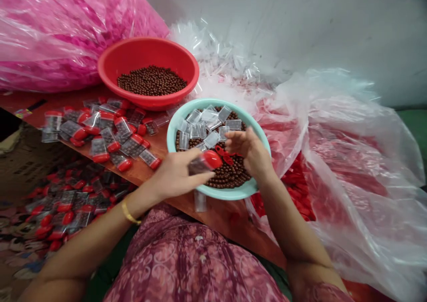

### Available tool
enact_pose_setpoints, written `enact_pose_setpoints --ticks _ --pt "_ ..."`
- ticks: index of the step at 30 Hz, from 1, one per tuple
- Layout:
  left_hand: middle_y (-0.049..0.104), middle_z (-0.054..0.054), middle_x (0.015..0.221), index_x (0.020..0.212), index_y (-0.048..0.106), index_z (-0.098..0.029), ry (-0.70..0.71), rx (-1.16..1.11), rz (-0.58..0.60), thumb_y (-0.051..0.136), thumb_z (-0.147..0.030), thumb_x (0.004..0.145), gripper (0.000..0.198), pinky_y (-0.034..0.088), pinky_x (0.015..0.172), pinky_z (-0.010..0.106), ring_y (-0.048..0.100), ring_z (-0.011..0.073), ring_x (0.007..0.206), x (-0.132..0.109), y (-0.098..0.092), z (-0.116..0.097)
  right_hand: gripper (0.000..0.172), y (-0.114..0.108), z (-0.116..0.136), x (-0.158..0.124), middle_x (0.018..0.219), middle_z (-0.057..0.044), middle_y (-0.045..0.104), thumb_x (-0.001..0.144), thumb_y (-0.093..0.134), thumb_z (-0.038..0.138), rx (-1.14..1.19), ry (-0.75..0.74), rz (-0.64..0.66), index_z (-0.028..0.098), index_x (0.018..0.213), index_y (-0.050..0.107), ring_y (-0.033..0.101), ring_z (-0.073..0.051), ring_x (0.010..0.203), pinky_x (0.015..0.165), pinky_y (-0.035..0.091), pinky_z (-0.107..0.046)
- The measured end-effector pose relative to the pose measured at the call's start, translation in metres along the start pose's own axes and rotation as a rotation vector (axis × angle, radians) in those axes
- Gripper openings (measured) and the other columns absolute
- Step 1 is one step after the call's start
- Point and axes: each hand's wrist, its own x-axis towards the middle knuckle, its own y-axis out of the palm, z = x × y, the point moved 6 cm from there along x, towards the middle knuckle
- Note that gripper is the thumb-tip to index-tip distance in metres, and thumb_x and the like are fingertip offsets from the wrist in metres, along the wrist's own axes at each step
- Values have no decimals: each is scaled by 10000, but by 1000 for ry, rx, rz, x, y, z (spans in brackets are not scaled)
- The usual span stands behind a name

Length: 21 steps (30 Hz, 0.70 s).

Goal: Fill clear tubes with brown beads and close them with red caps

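My left hand (175, 175) is closed around a small clear container with a red cap (204, 162), filled with brown beads, held over the near rim of the teal bowl (173, 128). That bowl holds brown beads (230, 175) and several empty clear containers (207, 126). My right hand (248, 151) hovers over the bowl, fingers curled loosely above the empty containers, with red caps (224, 153) lying just below the palm. What the right fingers hold is hidden.
A red bowl (133, 55) of brown beads stands behind. Capped filled containers (106, 135) lie piled on the wooden table (216, 215) at left, more on the floor (63, 206) below. A pink bag (60, 30) is far left, a clear bag of red caps (333, 177) right.
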Motion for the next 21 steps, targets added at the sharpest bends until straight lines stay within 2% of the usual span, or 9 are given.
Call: enact_pose_setpoints --ticks 4,6,8,9,11,13,16,18,21 --pt "653 -6 768 970 637 -147 -407 397 -279 572 -402 813 307 422 677 213 566 117 692 -41 -84 48 305 -13 -7 -7 863 -53 702 841 512 441 -808 -46 143 185 891 670 630 -186 783 708 446 -292" --pt "641 24 731 1027 639 -137 -685 728 -191 532 -493 822 424 417 643 255 574 174 685 -58 -114 74 270 -7 -11 -12 964 -65 706 875 492 390 -1143 -33 243 196 962 658 641 -205 864 698 437 -285" --pt "665 98 867 1132 596 -95 -700 987 -115 468 -500 861 503 435 676 297 598 231 782 -59 -130 80 320 3 -12 -13 1049 -101 683 894 469 412 -1365 -38 288 183 1058 621 646 -236 916 676 441 -291" --pt "662 134 963 1173 568 -76 -616 1064 -116 440 -473 884 507 446 718 314 600 247 854 -54 -131 76 349 9 -12 -12 1070 -122 669 899 458 421 -1441 -48 307 169 1096 597 649 -252 920 665 443 -299" --pt "643 158 1081 1180 556 -66 -351 1096 -163 414 -404 916 452 447 824 323 589 240 965 -36 -120 55 338 20 -13 -8 1078 -150 649 910 430 367 -1540 -77 352 149 1129 565 656 -275 904 645 443 -315" --pt "669 126 1027 1091 613 -101 -109 1028 -117 422 -361 921 365 443 862 312 595 218 963 -14 -93 29 291 26 -14 -4 1066 -158 646 912 381 259 -1571 -101 377 145 1110 562 659 -278 898 641 438 -319" --pt "691 96 875 887 675 -139 107 996 194 446 -240 896 251 462 764 291 622 208 862 21 -34 0 289 18 -14 2 1023 -165 667 882 345 168 -1522 -53 289 138 1078 556 660 -280 912 650 430 -319" --pt "694 120 847 846 680 -114 123 993 407 457 -208 876 243 466 717 294 641 225 836 41 2 -7 287 5 -13 4 980 -165 687 869 361 188 -1452 39 182 131 1081 546 660 -292 914 659 426 -325" --pt "697 199 909 913 681 -59 -9 984 545 458 -290 882 322 480 697 345 660 301 873 65 32 -1 301 -9 -12 4 980 -156 699 884 347 247 -1321 123 77 139 1078 549 656 -294 917 675 417 -329"
